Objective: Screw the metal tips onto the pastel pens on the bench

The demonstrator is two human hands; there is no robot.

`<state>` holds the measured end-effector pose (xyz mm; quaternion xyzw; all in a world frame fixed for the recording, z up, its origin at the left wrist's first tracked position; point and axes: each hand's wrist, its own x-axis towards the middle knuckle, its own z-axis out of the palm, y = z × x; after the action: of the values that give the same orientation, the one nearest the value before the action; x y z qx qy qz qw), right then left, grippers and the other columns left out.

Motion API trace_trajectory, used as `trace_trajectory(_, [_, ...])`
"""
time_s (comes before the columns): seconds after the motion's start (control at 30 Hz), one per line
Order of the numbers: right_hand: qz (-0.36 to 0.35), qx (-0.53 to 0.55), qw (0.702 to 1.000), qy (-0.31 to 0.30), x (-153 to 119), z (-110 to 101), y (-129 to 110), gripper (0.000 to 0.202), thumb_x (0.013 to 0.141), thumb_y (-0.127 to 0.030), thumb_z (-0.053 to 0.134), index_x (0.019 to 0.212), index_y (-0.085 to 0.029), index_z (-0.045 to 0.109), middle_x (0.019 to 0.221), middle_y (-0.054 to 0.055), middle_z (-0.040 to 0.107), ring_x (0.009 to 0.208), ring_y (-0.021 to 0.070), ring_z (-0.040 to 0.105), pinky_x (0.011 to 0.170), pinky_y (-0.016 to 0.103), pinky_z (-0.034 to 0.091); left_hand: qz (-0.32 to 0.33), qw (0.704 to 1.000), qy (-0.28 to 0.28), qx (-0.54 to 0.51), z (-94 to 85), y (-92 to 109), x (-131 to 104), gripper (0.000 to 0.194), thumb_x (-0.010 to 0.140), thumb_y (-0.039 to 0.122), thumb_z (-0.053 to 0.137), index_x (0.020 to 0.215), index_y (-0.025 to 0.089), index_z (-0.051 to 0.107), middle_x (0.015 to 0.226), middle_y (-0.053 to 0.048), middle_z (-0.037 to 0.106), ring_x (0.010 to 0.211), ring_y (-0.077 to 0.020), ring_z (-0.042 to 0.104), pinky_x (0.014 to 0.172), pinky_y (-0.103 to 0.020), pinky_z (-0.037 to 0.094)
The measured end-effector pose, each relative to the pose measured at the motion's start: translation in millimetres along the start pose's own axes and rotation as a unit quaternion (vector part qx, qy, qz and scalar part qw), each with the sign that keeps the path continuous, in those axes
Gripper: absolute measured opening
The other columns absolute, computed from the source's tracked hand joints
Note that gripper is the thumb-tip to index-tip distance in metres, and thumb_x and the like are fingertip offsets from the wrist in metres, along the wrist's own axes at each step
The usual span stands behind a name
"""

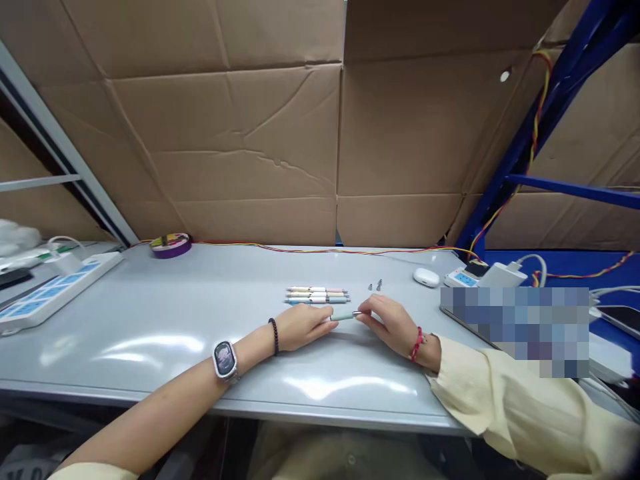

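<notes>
A pale green pen (343, 317) lies level between my two hands, just above or on the grey table. My left hand (305, 325) is closed on its left end. The fingertips of my right hand (389, 321) pinch the metallic tip at its right end. Just behind my left hand, several pens (317, 295) lie side by side in a row, white, pink, cream and blue-green. Small grey cone-shaped pieces (379, 285) sit on the table behind my right hand.
The grey table (165, 307) meets a cardboard wall. A purple tape roll (171, 245) and a power strip (60, 290) are at the left. A white earbud case (426, 277), chargers, cables and a blurred-out device are at the right. A twisted wire runs along the back.
</notes>
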<state>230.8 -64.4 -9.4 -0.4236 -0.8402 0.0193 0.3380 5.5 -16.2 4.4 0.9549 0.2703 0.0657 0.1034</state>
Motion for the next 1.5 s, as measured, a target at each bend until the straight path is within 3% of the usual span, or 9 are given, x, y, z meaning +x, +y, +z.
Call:
trace_trajectory(0.13, [-0.010, -0.027, 0.999, -0.017, -0.3, 1.0, -0.4, 0.038, 0.095, -0.041, 0.030, 0.076, -0.020, 0.056, 0.065, 0.005, 0.057, 0.060, 0.0172, 0.050, 0.057, 0.029, 0.042, 0.006, 1.000, -0.006, 0.005, -0.4, -0.9, 0.5, 0.031, 0.094, 0.040, 0.028, 0.078, 0.020, 0.046, 0.061, 0.000, 0.055, 0.055, -0.0174, 0.052, 0.050, -0.025, 0.029])
trace_trajectory(0.4, [-0.084, 0.028, 0.996, 0.029, -4.0, -0.7, 2.5, 0.022, 0.094, -0.028, 0.039, 0.093, -0.022, 0.060, 0.078, 0.005, 0.067, 0.072, 0.0181, 0.059, 0.067, 0.032, 0.047, 0.015, 1.000, -0.016, 0.001, -8.2, 1.7, -2.6, 0.032, 0.095, 0.039, 0.026, 0.077, 0.021, 0.045, 0.061, 0.001, 0.055, 0.054, -0.0166, 0.050, 0.052, -0.025, 0.029])
trace_trajectory(0.6, [-0.043, 0.037, 0.998, -0.001, -2.4, -1.6, 4.0, 0.025, 0.093, -0.036, 0.039, 0.091, -0.022, 0.060, 0.083, 0.006, 0.067, 0.075, 0.0185, 0.060, 0.071, 0.034, 0.048, 0.017, 1.000, -0.019, 0.011, -5.1, 0.7, -2.3, 0.034, 0.095, 0.040, 0.025, 0.078, 0.020, 0.046, 0.062, 0.000, 0.056, 0.056, -0.0167, 0.052, 0.052, -0.025, 0.029])
trace_trajectory(0.73, [-0.051, -0.006, 0.998, -0.023, -2.2, -2.1, 4.8, 0.037, 0.095, -0.039, 0.032, 0.079, -0.020, 0.059, 0.068, 0.006, 0.062, 0.064, 0.0174, 0.056, 0.061, 0.031, 0.045, 0.023, 0.999, -0.023, 0.019, -1.9, 0.0, -1.5, 0.034, 0.095, 0.042, 0.025, 0.079, 0.020, 0.046, 0.064, 0.000, 0.057, 0.058, -0.0170, 0.053, 0.052, -0.025, 0.030])
trace_trajectory(0.93, [-0.073, 0.012, 0.997, -0.020, -2.8, 0.6, 5.7, 0.028, 0.091, -0.040, 0.044, 0.104, -0.018, 0.055, 0.088, 0.007, 0.067, 0.077, 0.0179, 0.061, 0.073, 0.032, 0.047, 0.027, 0.999, -0.024, 0.025, -1.8, -0.8, -1.1, 0.033, 0.095, 0.040, 0.025, 0.079, 0.020, 0.046, 0.064, -0.001, 0.058, 0.059, -0.0178, 0.054, 0.053, -0.025, 0.030])
trace_trajectory(1.1, [-0.091, -0.034, 0.995, -0.029, -2.7, 0.9, 7.5, 0.035, 0.094, -0.038, 0.036, 0.081, -0.019, 0.062, 0.067, 0.005, 0.064, 0.063, 0.0171, 0.058, 0.062, 0.030, 0.046, 0.032, 0.999, -0.023, 0.026, 0.0, -1.3, -0.9, 0.032, 0.094, 0.041, 0.027, 0.079, 0.020, 0.045, 0.064, -0.001, 0.058, 0.058, -0.0174, 0.054, 0.053, -0.025, 0.031])
trace_trajectory(1.27, [-0.071, -0.007, 0.997, -0.036, -1.4, -1.4, 5.8, 0.030, 0.090, -0.042, 0.044, 0.100, -0.017, 0.058, 0.085, 0.009, 0.066, 0.078, 0.0192, 0.059, 0.070, 0.031, 0.047, 0.022, 0.999, -0.021, 0.041, 0.2, -2.0, -0.5, 0.030, 0.094, 0.039, 0.028, 0.080, 0.020, 0.046, 0.065, -0.002, 0.059, 0.057, -0.0190, 0.055, 0.053, -0.026, 0.032])
trace_trajectory(1.4, [-0.073, -0.029, 0.996, -0.040, -1.7, -0.5, 7.5, 0.036, 0.095, -0.036, 0.034, 0.079, -0.019, 0.061, 0.067, 0.005, 0.061, 0.064, 0.0171, 0.055, 0.061, 0.028, 0.043, 0.021, 0.998, -0.029, 0.056, -0.3, -1.4, 0.0, 0.029, 0.094, 0.039, 0.030, 0.082, 0.020, 0.048, 0.067, -0.003, 0.061, 0.059, -0.0190, 0.056, 0.054, -0.025, 0.032])
trace_trajectory(1.5, [-0.074, -0.037, 0.995, -0.062, -1.5, -0.5, 7.6, 0.039, 0.095, -0.039, 0.032, 0.083, -0.018, 0.061, 0.067, 0.006, 0.060, 0.064, 0.0173, 0.054, 0.060, 0.028, 0.041, 0.022, 0.997, -0.032, 0.063, -0.3, -1.0, 0.2, 0.029, 0.094, 0.040, 0.030, 0.083, 0.020, 0.048, 0.068, -0.002, 0.061, 0.060, -0.0185, 0.056, 0.054, -0.025, 0.033])
